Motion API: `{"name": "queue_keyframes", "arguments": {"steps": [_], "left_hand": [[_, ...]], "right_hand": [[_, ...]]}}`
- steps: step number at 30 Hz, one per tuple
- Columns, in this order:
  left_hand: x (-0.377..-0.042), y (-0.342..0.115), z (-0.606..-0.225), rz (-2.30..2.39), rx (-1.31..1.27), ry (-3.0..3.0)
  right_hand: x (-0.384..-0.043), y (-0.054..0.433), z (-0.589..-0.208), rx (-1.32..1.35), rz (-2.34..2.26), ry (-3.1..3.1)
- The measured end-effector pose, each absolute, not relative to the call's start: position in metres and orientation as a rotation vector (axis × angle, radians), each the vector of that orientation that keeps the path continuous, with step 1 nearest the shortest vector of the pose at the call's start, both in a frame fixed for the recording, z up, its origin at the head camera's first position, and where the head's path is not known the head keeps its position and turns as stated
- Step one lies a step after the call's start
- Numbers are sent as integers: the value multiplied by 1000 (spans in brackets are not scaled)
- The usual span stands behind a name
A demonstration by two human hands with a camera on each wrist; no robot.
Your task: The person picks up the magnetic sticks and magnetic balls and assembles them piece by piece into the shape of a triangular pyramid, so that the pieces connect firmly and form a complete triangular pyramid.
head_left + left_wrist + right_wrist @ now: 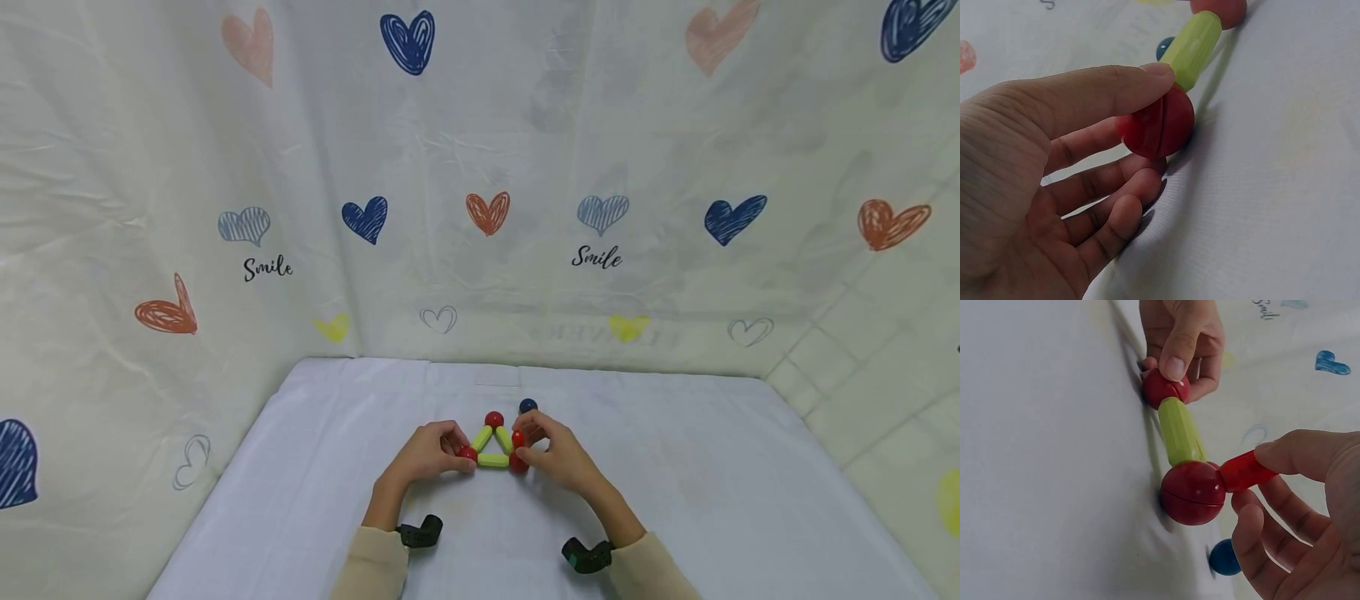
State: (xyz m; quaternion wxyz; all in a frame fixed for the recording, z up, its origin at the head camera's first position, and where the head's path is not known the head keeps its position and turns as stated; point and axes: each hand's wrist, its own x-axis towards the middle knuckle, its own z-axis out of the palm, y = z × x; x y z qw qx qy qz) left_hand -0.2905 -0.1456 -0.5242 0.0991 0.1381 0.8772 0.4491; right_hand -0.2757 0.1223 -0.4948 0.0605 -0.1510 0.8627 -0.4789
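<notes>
A triangle of yellow-green rods (492, 460) with a red ball at each corner lies flat on the white cloth. My left hand (427, 450) pinches the left corner ball (1163, 125) between thumb and fingers. At the right corner, a short red rod (1244, 472) stands up from the red ball (1192, 494), its lower end touching it. My right hand (558, 452) pinches the upper part of that rod. The far corner ball (493, 419) is untouched. Just behind the right hand sits a dark blue ball (528, 405), apart from the triangle.
A white cloth (712, 483) covers the table. Behind it hangs a pale curtain (487, 125) printed with hearts and the word "Smile". Small black wrist cameras (587, 556) are strapped to both wrists.
</notes>
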Motion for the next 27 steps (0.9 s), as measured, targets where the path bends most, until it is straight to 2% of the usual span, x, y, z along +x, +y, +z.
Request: {"name": "queue_keyframes", "arguments": {"steps": [27], "left_hand": [[-289,-144,-524,1322,391,2591]], "right_hand": [[-273,135,-482,-575,-1333,2575]]}}
